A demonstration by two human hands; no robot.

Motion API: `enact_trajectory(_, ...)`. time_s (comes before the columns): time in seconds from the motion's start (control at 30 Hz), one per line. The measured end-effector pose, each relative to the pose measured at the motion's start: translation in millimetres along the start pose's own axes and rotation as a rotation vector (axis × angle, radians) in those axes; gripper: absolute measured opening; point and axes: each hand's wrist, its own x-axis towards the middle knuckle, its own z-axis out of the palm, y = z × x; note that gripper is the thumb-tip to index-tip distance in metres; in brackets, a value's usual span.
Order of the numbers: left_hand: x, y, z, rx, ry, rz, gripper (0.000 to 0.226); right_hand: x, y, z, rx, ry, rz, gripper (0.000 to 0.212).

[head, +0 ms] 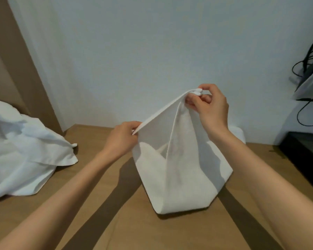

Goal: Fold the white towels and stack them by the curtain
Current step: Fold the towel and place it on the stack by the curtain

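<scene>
Soft indoor light, fairly dim, with a cool grey cast on the wall (134, 42) and no glare. Broad, soft-edged dark shadows run in diagonal bands across the table (98, 210) on both sides of the towel (181, 174). Whites look nearly blown out with little texture, the whole frame is slightly soft, and wide-angle distortion tilts the vertical lines at the edges.

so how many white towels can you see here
2 at least: one white cloth towel pinched up between the left hand and the right hand; one crumpled white heap at far left, which may hide more.
</scene>
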Motion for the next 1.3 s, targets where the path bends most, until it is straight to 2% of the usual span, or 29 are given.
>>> enact_trajectory(0.23,-34,-23,-67,0.116,-0.018,-0.132,0.042,-32,-63,-13,0.041,0.210,-0.128,0.023)
enact_trajectory(0.37,-64,-23,-115,0.378,0.062,-0.194,0.026,-52,-113,-22,0.091,0.274,-0.192,0.024)
enact_trajectory(0.43,-80,-19,-136,0.395,0.054,-0.233,0.021,-66,-135,-25,0.077,0.281,-0.212,0.024)
enact_trajectory(0.5,-91,-12,-158,0.155,0.060,-0.261,0.019,-80,-153,-29,0.051,0.293,-0.238,0.022)
enact_trajectory(0.6,-104,12,-189,-0.472,0.178,-0.289,0.021,-98,-182,-41,0.043,0.338,-0.252,0.015)
enact_trajectory(0.7,-117,41,-221,-1.090,0.246,-0.271,0.032,-114,-204,-56,0.039,0.389,-0.286,0.011)
enact_trajectory(0.77,-124,59,-239,-1.329,0.278,-0.198,0.035,-123,-211,-62,-0.138,0.503,-0.334,0.009)
enact_trajectory(0.83,-131,74,-250,-1.394,0.351,-0.108,0.033,-131,-216,-69,-0.252,0.563,-0.360,0.020)
enact_trajectory(0.87,-135,79,-251,-1.364,0.377,-0.053,0.030,-134,-219,-71,-0.261,0.540,-0.358,0.026)
enact_trajectory(0.9,-139,81,-251,-1.236,0.409,0.015,0.030,-136,-223,-73,-0.279,0.506,-0.356,0.029)
enact_trajectory(1.0,-153,69,-242,-0.469,0.596,0.154,0.039,-144,-224,-78,-0.267,0.389,-0.351,0.022)
enact_trajectory(1.07,-163,59,-239,-0.210,0.761,0.205,0.028,-149,-220,-80,-0.190,0.313,-0.285,0.018)
enact_trajectory(1.13,-169,50,-235,-0.125,0.784,0.218,0.020,-153,-211,-83,-0.186,0.263,-0.230,0.021)
enact_trajectory(1.23,-176,33,-230,-0.029,0.676,0.102,0.029,-165,-198,-87,-0.251,0.189,-0.197,0.024)
enact_trajectory(1.3,-187,22,-224,-0.185,0.572,0.118,0.028,-176,-191,-91,-0.286,0.174,-0.181,0.025)
